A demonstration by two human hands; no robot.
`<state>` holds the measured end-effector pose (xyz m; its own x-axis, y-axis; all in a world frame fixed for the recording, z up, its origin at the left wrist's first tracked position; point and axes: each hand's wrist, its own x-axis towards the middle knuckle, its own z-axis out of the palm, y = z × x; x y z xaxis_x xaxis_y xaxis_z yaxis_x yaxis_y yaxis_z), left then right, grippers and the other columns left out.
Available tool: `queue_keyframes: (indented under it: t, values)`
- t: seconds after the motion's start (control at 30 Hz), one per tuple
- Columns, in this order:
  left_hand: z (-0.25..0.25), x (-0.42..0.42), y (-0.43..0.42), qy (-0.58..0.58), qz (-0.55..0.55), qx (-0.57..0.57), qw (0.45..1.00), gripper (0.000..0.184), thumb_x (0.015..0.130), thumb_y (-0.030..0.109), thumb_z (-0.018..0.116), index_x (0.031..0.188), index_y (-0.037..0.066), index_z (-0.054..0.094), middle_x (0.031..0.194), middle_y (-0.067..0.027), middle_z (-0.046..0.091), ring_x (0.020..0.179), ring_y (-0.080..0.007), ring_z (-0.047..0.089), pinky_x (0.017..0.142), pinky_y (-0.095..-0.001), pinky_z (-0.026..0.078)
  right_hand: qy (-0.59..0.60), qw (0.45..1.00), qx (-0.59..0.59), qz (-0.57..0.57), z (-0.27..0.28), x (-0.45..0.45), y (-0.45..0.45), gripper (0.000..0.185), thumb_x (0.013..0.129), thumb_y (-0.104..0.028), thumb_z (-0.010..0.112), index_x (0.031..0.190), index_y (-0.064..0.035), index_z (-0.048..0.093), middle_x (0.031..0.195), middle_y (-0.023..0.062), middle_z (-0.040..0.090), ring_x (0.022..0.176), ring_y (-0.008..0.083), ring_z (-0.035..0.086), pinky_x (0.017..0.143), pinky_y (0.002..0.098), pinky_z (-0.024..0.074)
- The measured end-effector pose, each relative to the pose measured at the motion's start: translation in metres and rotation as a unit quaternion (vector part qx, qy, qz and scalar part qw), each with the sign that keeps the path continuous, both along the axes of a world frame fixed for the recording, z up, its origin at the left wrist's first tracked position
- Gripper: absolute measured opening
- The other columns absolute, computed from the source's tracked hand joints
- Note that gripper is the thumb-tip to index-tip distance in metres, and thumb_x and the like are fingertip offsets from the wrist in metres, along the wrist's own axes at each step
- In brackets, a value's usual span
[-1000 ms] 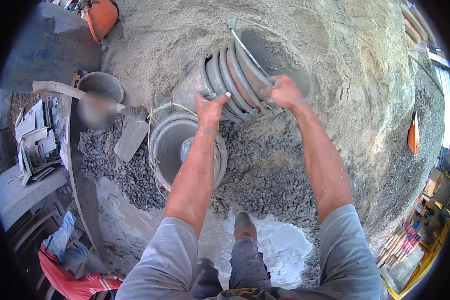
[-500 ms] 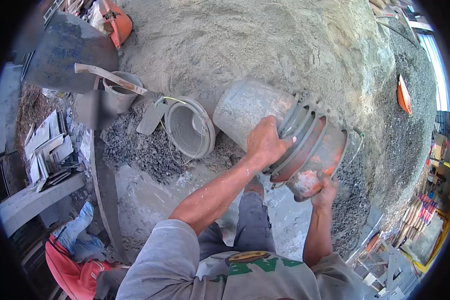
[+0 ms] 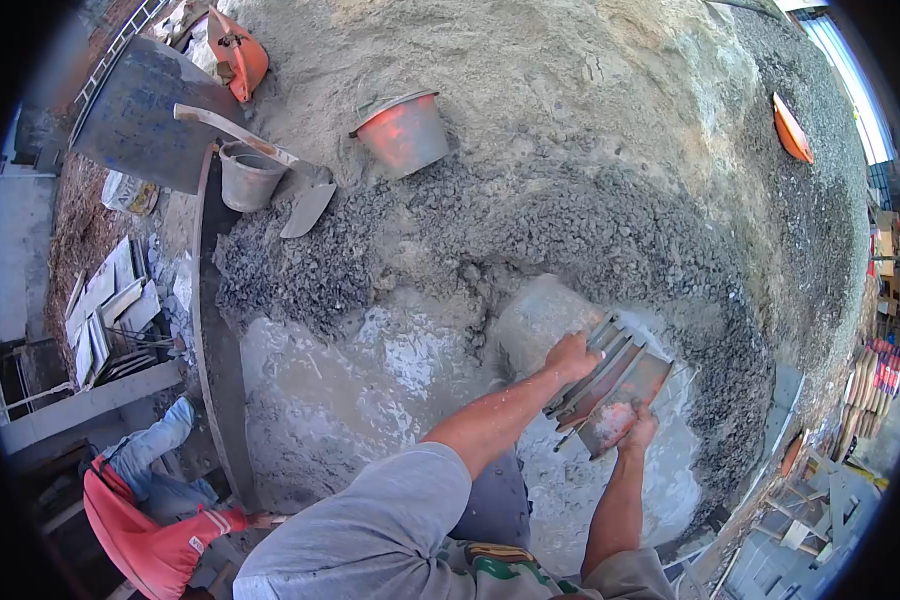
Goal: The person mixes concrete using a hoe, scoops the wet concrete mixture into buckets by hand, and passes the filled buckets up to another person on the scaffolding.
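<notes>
A stack of nested, cement-smeared buckets (image 3: 542,322) lies tilted low over the wet grey mix (image 3: 370,375). Its several rims sit close together, and orange shows through the dirt at the near end. My left hand (image 3: 573,357) grips the rims from the left side. Lower right, my right hand (image 3: 640,427) is closed on the near end of the stack. Whether the stack touches the mix cannot be made out. Farther off, a separate orange-grey bucket (image 3: 405,138) stands on the sand's edge.
A ridge of dark gravel (image 3: 610,225) curves around the mix, with a sand pile (image 3: 530,60) behind. At left are a shovel (image 3: 310,210), a small grey bucket (image 3: 252,178), a board edge (image 3: 215,370) and a drum (image 3: 145,115). A person in red (image 3: 155,520) bends at lower left.
Both hands have brought the bucket stack down and nearer to my body. The bucket group beside the shovel is gone from there; a lone orange-grey bucket now shows farther back. The view has shifted.
</notes>
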<state>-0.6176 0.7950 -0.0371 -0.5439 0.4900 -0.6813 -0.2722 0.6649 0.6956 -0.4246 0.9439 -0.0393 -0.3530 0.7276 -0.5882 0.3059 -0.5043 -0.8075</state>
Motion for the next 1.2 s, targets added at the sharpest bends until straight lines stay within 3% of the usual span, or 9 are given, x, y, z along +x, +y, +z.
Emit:
queue_keyframes:
  t: [0.1,0.2,0.3,0.4,0.63,0.67,0.83,1.03,1.2]
  values:
    - [-0.015,0.014,-0.007,-0.043,0.048,0.061,0.996,0.045,0.08,0.035,0.062,0.11,0.002,0.059,0.103,-0.0199,0.062,0.099,-0.0315,0.06,0.084,-0.0374,0.046,-0.282,0.959,0.021,0.0,-0.07,0.007,0.014,0.044,0.075,-0.026,0.063,0.098,0.0114,0.057,0.089,0.0148,0.062,0.077,0.0281,0.062,0.075,0.0371,0.0503]
    - [-0.026,-0.002,-0.055,0.021,0.094,0.064,0.993,0.041,0.083,0.033,0.061,0.113,0.005,0.059,0.104,-0.0162,0.064,0.096,-0.0272,0.061,0.083,-0.0349,0.046,-0.556,0.78,0.163,0.236,-0.18,0.06,0.065,0.06,0.074,-0.04,0.064,0.104,0.0103,0.053,0.1,0.0161,0.059,0.089,0.0331,0.058,0.081,0.041,0.0464]
    - [-0.033,-0.037,-0.134,-0.026,0.181,-0.028,0.983,0.036,0.084,0.031,0.06,0.106,0.003,0.062,0.099,-0.0144,0.065,0.094,-0.023,0.061,0.082,-0.0335,0.045,-0.62,0.654,0.295,0.317,-0.108,0.003,0.044,0.067,0.074,-0.042,0.061,0.116,0.0087,0.046,0.115,0.0193,0.052,0.106,0.0361,0.048,0.091,0.0434,0.0397]
    - [-0.044,-0.063,-0.225,0.038,0.273,-0.09,0.957,0.039,0.083,0.033,0.059,0.103,0.0,0.062,0.095,-0.0192,0.065,0.091,-0.0306,0.061,0.081,-0.0353,0.046,-0.506,0.679,0.443,0.294,-0.086,-0.056,0.017,0.052,0.07,-0.019,0.061,0.116,0.0041,0.049,0.12,0.0241,0.047,0.109,0.0427,0.047,0.094,0.0455,0.0389]
    - [0.03,-0.054,-0.382,0.046,0.58,-0.093,0.808,0.026,0.086,0.021,0.058,0.098,-0.002,0.06,0.079,-0.0037,0.06,0.072,-0.0122,0.056,0.064,-0.0248,0.042,-0.278,0.674,0.341,0.594,-0.067,-0.33,-0.085,0.053,0.074,-0.021,0.061,0.115,0.007,0.045,0.124,0.0282,0.043,0.118,0.0406,0.04,0.101,0.0406,0.0331]
    - [0.031,-0.047,-0.394,0.039,0.606,-0.096,0.788,0.026,0.087,0.021,0.057,0.101,-0.001,0.059,0.081,-0.0039,0.061,0.073,-0.0123,0.057,0.064,-0.0247,0.042,-0.226,0.577,0.433,0.654,-0.094,-0.367,-0.097,0.054,0.074,-0.021,0.061,0.116,0.007,0.044,0.119,0.0273,0.048,0.114,0.0383,0.044,0.098,0.0396,0.0371]
    - [-0.008,-0.006,-0.408,-0.027,0.715,-0.088,0.693,0.025,0.089,0.021,0.055,0.107,0.003,0.056,0.086,-0.005,0.063,0.076,-0.0137,0.06,0.063,-0.0253,0.042,-0.144,0.637,0.432,0.622,-0.062,-0.56,-0.222,0.048,0.073,-0.019,0.066,0.114,-0.0027,0.046,0.116,0.018,0.049,0.11,0.0373,0.048,0.09,0.0451,0.043]
    - [-0.086,-0.026,-0.39,-0.064,0.67,-0.06,0.737,0.032,0.089,0.023,0.056,0.11,-0.001,0.055,0.091,-0.0062,0.06,0.077,-0.0135,0.059,0.066,-0.0238,0.042,0.008,0.441,0.691,0.573,-0.11,-0.719,-0.314,0.055,0.076,-0.025,0.061,0.124,-0.0053,0.043,0.134,0.0138,0.039,0.127,0.0308,0.033,0.108,0.046,0.0228]
    - [-0.099,-0.04,-0.424,-0.068,0.671,-0.041,0.737,0.033,0.088,0.021,0.058,0.111,-0.002,0.055,0.092,-0.007,0.06,0.078,-0.0124,0.057,0.07,-0.0247,0.044,-0.152,0.354,0.559,0.734,-0.137,-0.715,-0.339,0.039,0.075,-0.023,0.062,0.11,-0.0081,0.052,0.113,0.0126,0.055,0.107,0.0291,0.053,0.098,0.0463,0.0369]
